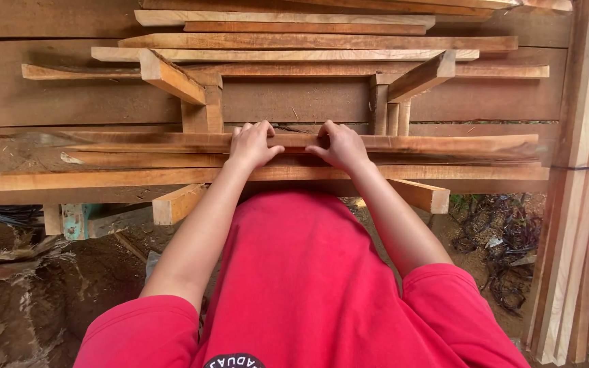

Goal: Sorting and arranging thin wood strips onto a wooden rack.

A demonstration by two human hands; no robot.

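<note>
Wood under both palms: my left hand [252, 144] and right hand [339, 145] lie side by side on one long reddish timber strip [444, 144], fingers curled over its far edge, thumbs pressed on the near face. Both are closed on it; the hands nearly meet at mid-length, probably so the strip stays balanced.

Strip runs left to right across a rough timber rack [206, 112], resting on other planks. Just nearer me lies a paler plank [103, 180], parallel and touching or almost touching. Short cross pieces [172, 78] stick out toward me, carrying more stacked boards [288, 42] farther back.

Right edge: upright pale battens [581, 204], leaning or standing, I cannot tell which. Below: bare earth floor [35, 286], tangled dark wire or roots [499, 245] at right. Red shirt [308, 286] fills the near view.
</note>
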